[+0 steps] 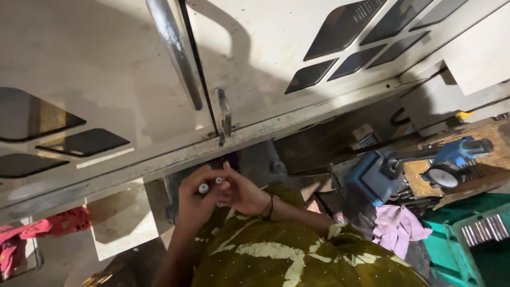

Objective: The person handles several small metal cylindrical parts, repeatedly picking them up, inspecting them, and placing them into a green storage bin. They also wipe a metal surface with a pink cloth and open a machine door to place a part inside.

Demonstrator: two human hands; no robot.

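Hands meet mid-frame below the machine door's lower edge; left hand [195,204] curled shut around small metal pins [210,184], two rounded ends poking up past the fingers toward the door [106,69]; long axes roughly upright, tips just above the knuckles; right hand [240,191] touching from the right, fingertips pinched at the nearer pin, so right is closest to it; pin bodies hidden in the fist, count beyond two unclear; dial gauge on blue stand [445,175] well apart at right; pink rag [398,226] near it.
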